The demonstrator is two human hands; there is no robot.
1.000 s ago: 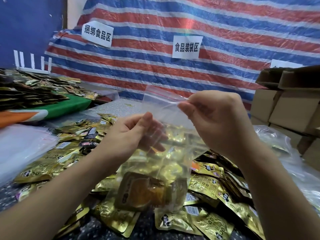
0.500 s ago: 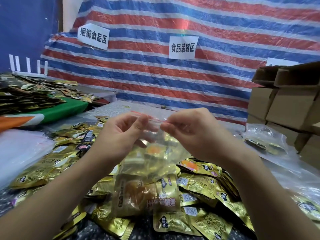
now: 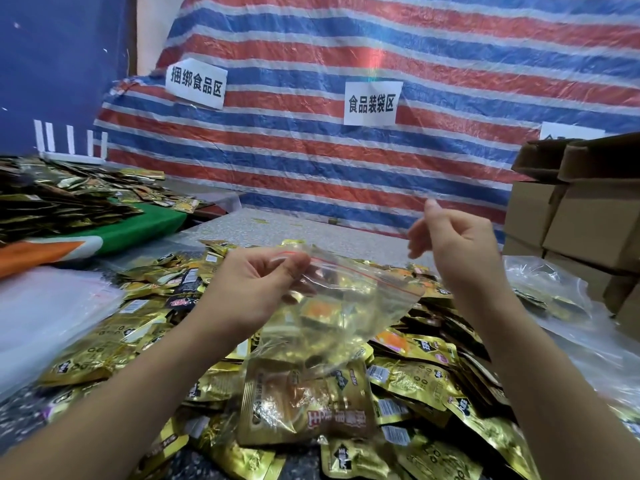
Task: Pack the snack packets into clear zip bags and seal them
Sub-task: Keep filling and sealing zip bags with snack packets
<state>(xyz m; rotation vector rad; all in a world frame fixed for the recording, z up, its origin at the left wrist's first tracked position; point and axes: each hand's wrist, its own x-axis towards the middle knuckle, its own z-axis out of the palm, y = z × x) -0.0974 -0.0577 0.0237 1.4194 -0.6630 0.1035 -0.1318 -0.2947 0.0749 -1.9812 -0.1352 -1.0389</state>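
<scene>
Zip bag (image 3: 349, 306) pinched by left grip (image 3: 256, 289) — right grip (image 3: 457, 244) loose; sign (image 3: 372, 103) reads 食品装袋区.

The zip bag (image 3: 341, 306) hangs from the left hand's fingers (image 3: 277, 268), over the packet heap (image 3: 433, 375). Right hand's fingers (image 3: 420, 233) stay apart, boxes (image 3: 585, 220) further right.

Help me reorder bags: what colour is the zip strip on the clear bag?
Red: the zip strip runs along the top of the clear bag, seen in the head view.
</scene>
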